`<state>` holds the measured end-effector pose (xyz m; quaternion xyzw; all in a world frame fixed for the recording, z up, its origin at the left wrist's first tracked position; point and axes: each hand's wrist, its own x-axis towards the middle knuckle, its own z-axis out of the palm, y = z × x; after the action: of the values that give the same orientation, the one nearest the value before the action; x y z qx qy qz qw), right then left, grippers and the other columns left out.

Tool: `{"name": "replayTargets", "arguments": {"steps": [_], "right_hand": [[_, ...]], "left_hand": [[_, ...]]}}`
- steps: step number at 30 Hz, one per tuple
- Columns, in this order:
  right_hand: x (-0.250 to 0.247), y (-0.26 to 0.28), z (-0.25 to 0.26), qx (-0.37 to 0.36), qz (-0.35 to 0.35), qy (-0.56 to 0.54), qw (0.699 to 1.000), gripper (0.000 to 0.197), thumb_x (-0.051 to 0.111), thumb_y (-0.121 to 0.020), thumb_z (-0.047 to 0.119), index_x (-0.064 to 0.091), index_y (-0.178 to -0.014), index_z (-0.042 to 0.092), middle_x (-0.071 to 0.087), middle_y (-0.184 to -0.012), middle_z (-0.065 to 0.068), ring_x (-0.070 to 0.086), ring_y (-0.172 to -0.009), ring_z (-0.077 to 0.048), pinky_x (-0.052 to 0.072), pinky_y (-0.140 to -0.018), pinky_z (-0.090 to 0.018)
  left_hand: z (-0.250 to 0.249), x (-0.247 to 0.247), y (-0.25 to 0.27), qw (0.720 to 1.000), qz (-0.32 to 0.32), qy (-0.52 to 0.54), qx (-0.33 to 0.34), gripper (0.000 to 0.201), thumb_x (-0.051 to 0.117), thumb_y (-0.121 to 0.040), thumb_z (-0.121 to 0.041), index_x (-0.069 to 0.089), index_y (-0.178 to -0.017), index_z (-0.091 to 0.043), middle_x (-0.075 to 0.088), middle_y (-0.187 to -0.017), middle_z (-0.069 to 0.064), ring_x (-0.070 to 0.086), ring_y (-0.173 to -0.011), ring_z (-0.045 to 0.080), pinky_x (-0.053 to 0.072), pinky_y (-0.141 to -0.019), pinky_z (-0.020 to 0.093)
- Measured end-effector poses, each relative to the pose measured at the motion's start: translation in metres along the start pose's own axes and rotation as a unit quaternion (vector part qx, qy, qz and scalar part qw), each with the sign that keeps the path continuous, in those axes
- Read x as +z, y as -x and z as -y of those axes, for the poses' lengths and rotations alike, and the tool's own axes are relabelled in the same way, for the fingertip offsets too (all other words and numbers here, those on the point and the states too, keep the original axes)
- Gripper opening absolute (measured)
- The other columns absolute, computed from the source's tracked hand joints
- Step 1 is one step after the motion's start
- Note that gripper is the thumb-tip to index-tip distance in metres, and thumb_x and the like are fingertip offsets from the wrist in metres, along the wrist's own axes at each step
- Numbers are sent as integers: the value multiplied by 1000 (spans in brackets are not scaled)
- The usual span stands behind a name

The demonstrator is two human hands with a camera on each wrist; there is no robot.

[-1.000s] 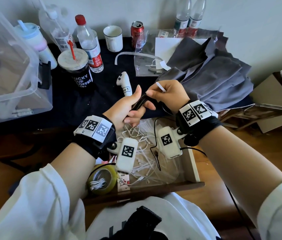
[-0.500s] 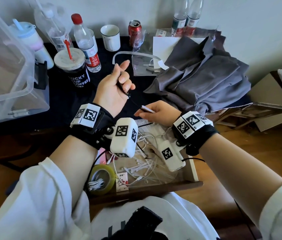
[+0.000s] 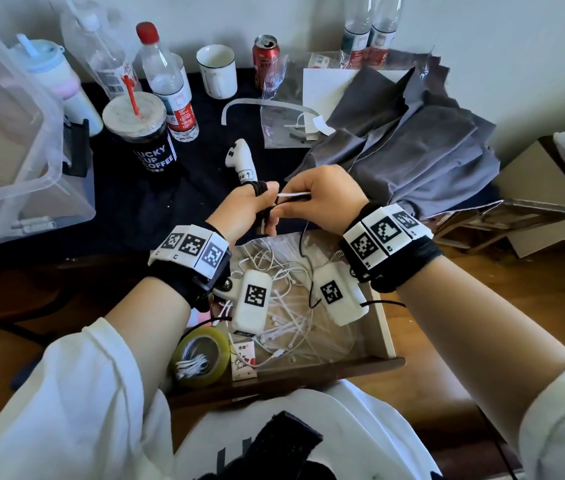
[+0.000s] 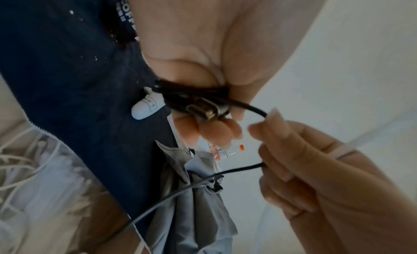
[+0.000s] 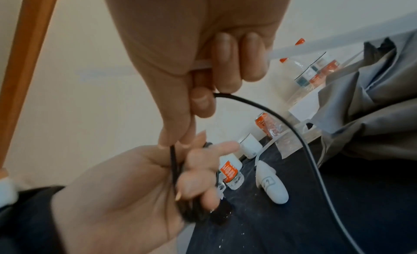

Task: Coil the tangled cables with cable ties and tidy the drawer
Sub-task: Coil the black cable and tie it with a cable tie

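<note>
My left hand (image 3: 253, 209) grips a black cable (image 3: 259, 188) wound into a small coil round its fingers above the open drawer (image 3: 383, 327). In the left wrist view the coil (image 4: 180, 95) and its USB plug (image 4: 204, 110) sit under the curled fingers (image 4: 210, 129). My right hand (image 3: 322, 195) is close beside it. It pinches the cable's loose run (image 5: 270, 115) at thumb and forefinger and holds a white cable tie (image 3: 293, 195) tucked under the other fingers (image 5: 225, 61). The loose end trails down into the drawer.
The drawer holds tangled white cables (image 3: 274, 268), loose white ties (image 3: 288, 323) and a tape roll (image 3: 201, 355). On the dark tabletop stand a coffee cup (image 3: 142, 133), bottles (image 3: 170, 81), a mug (image 3: 217, 71), a can (image 3: 265, 57), a white controller (image 3: 241, 161), grey cloth (image 3: 412, 140) and a clear bin (image 3: 14, 133).
Half a second ago my left hand was lifted up and away, drawing the cable out. It has come back down beside the right hand, with the cable wrapped round its fingers.
</note>
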<state>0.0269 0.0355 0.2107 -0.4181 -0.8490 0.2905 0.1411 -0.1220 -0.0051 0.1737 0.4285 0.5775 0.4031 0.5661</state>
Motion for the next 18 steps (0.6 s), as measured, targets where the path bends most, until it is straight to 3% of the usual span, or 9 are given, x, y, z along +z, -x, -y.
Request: {"name": "replayTargets", "arguments": {"steps": [2,5,7,9,11,14,16,18], "right_hand": [[-3,0,-4,8,-37,-46,998,19,77,-71,34,69,-71,17,66,-69,4,58,-68,-9,46,-68,-31],[-7,-1,-10,12,-70,-90,993,10,75,-74,28,71,-75,19,70,-75,1,63,-76,-14,49,-75,-32],[-7,-2,-16,23,-74,-114,990,4,72,-79,25,72,-81,21,67,-73,10,61,-73,-5,48,-78,-27],[-5,-2,-24,39,-78,-146,986,9,68,-83,22,73,-90,19,65,-74,13,57,-71,0,46,-80,-24],[-1,-1,-31,48,-82,-189,977,15,63,-87,16,71,-100,16,64,-69,13,55,-66,2,45,-76,-19],[8,3,-33,52,-79,-250,964,21,55,-91,7,63,-110,11,53,-44,16,46,-48,5,36,-60,-7],[15,4,-31,44,-75,-257,962,21,51,-93,4,61,-108,13,51,-44,11,45,-47,5,36,-59,-7],[21,6,-28,30,-53,-248,967,24,48,-94,2,62,-93,21,51,-55,4,45,-49,4,35,-63,-12]], "left_hand": [[-4,1,8,999,36,-24,-19,44,28,-104,-30,52,-82,-1,45,-42,-6,42,-34,9,42,-46,21],[-8,4,16,994,90,-17,-58,74,10,-99,-52,61,-87,0,34,-39,-6,28,-31,8,31,-44,22],[-11,2,20,989,127,24,-67,77,12,-93,-61,61,-84,-2,30,-37,-7,24,-29,6,27,-45,24],[-14,-2,23,982,166,75,-57,72,19,-85,-65,57,-81,-5,28,-36,-8,24,-27,5,31,-43,23],[-18,-4,24,972,194,127,-35,64,21,-82,-62,52,-80,-6,28,-35,-9,25,-26,4,36,-41,21],[-25,-3,24,958,190,213,-3,50,19,-95,-49,48,-85,-9,32,-38,-10,28,-28,4,38,-44,19],[-29,1,23,945,171,278,21,43,18,-100,-38,48,-89,-10,36,-42,-11,32,-32,4,40,-48,19],[-32,5,19,932,153,327,33,41,18,-102,-33,51,-96,-10,38,-45,-10,35,-36,4,42,-52,18]]}}
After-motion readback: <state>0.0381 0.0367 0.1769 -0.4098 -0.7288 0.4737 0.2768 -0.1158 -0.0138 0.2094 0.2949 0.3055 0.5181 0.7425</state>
